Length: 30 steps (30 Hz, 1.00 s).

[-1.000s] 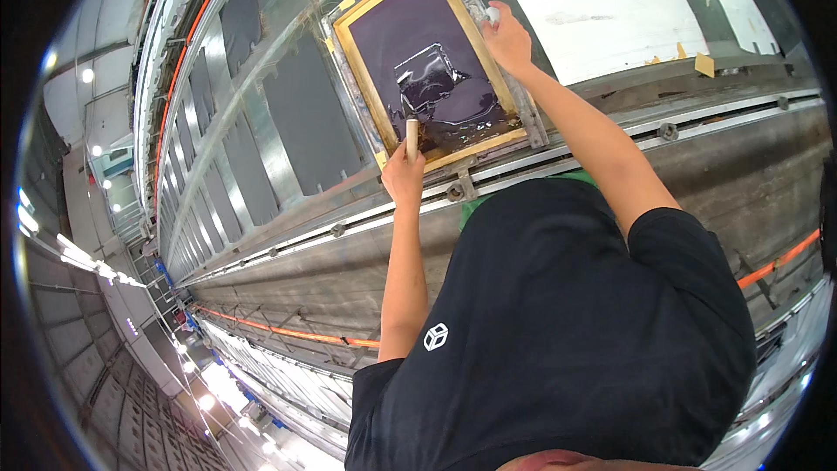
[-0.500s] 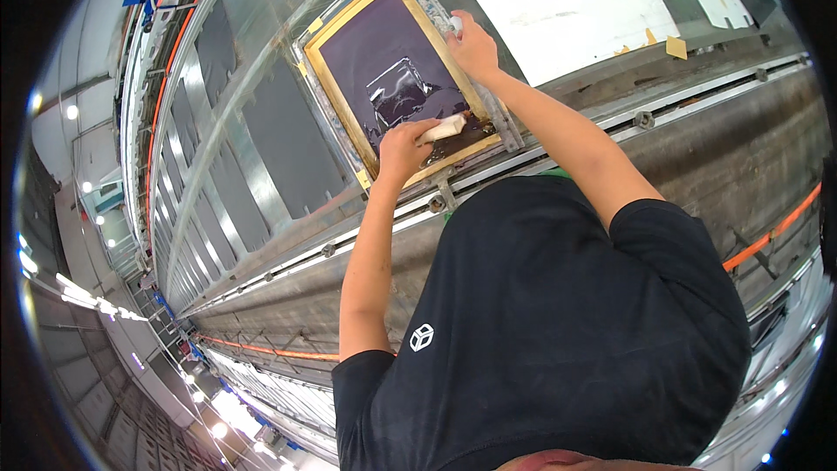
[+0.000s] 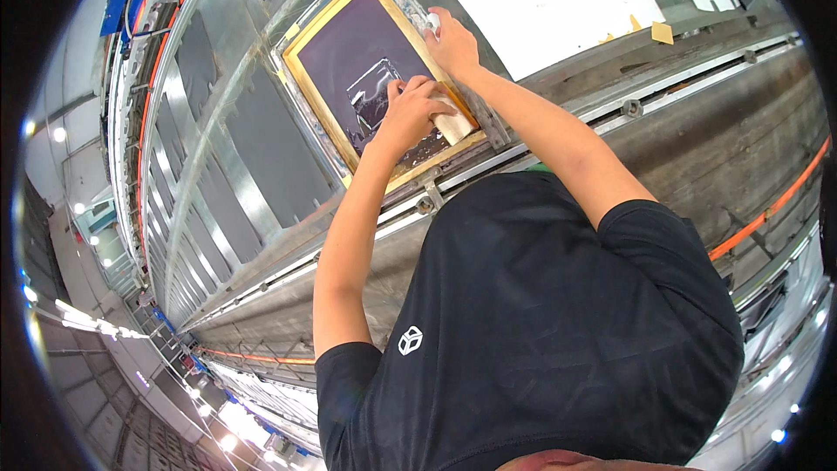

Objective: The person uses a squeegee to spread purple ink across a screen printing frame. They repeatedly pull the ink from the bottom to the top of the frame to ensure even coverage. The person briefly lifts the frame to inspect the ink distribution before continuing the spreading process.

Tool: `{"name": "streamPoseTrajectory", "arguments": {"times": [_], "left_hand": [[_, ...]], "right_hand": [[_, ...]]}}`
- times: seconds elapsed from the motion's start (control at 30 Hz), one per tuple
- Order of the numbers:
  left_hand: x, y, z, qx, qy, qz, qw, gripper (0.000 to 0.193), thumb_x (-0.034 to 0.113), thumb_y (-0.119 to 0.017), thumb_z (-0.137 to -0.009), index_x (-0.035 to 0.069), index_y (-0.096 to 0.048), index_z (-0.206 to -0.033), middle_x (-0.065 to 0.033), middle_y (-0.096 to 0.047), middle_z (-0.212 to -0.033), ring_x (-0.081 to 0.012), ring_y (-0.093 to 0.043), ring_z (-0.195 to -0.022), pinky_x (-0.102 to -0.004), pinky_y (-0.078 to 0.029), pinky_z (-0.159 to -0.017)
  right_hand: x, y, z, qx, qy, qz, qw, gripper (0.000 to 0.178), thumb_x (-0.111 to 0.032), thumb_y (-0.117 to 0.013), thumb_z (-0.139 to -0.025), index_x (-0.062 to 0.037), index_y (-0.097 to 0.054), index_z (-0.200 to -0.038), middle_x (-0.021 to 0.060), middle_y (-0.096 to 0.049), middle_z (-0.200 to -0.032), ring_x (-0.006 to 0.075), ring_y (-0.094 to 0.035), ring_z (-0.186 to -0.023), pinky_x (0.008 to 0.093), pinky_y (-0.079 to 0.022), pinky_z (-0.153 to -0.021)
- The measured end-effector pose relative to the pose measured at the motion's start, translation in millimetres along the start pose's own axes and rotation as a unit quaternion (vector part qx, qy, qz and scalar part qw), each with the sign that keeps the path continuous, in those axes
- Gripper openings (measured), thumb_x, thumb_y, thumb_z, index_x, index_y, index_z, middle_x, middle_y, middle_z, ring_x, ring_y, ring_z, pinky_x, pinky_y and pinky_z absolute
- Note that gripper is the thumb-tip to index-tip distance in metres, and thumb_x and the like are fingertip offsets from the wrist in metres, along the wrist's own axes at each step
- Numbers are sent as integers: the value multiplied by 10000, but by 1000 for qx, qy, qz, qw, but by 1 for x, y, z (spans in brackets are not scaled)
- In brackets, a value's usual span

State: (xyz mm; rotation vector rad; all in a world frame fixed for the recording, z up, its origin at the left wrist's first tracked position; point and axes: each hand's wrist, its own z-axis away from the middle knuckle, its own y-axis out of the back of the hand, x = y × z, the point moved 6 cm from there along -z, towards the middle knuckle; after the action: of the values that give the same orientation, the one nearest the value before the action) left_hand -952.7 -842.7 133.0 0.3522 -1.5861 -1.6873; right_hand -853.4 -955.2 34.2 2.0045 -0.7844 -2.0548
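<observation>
A printing screen (image 3: 322, 113) with a yellowish frame lies on the long table, its dark purple mesh (image 3: 353, 39) crossed by a rectangular outline. My left hand (image 3: 410, 115) is over the lower part of the mesh, closed on a cream-coloured squeegee (image 3: 453, 127). Dark wet ink shows around the squeegee's near side. At the screen's right long side, my right hand (image 3: 454, 45) has its fingers closed around a small white knob or handle (image 3: 432, 21), most of it hidden by the hand.
Several dark grey fabric panels (image 3: 270, 126) lie on the table to the left. A large white sheet (image 3: 540, 0) is at the right, with a small yellow square (image 3: 662, 32) near it. A metal rail (image 3: 558, 150) with bolts runs along the near edge.
My left hand has shifted up and right over the mesh, and the squeegee has turned more upright in the picture. My right hand stays at the frame's right side. The whole view has shifted slightly.
</observation>
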Motion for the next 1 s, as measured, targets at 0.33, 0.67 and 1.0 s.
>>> {"name": "streamPoseTrajectory", "arguments": {"times": [0.33, 0.67, 1.0], "left_hand": [[-40, -6, 80, -8, 26, -35, 999, 358, 35, -684, -767, 259, -820, -1011, 10, -686, -1182, -184, -556, -1177, -460, -306, -1011], [-49, -65, 166, 215, 373, 61, 900, 435, 163, -776, -704, 175, -787, -1138, -53, -704, -961, -268, -630, -939, -442, -488, -869], [-9, -50, 121, 142, 174, 29, 974, 542, 35, -758, -680, 246, -771, -1179, 14, -707, -1140, -252, -585, -960, -376, -522, -904]], "right_hand": [[-1, -1, 0, -42, 1, -23, 999, 455, -272, -612, -945, -138, -511, -1368, 160, -681, -1011, 369, -677, -953, 487, -530, -852], [-1, 0, 2, -18, 0, -11, 1000, 492, -298, -635, -928, -170, -529, -1391, 102, -685, -943, 301, -692, -892, 448, -535, -828], [7, -5, -10, -34, -3, -31, 999, 504, -306, -651, -918, -178, -534, -1392, 150, -730, -951, 344, -716, -905, 460, -546, -837]]}}
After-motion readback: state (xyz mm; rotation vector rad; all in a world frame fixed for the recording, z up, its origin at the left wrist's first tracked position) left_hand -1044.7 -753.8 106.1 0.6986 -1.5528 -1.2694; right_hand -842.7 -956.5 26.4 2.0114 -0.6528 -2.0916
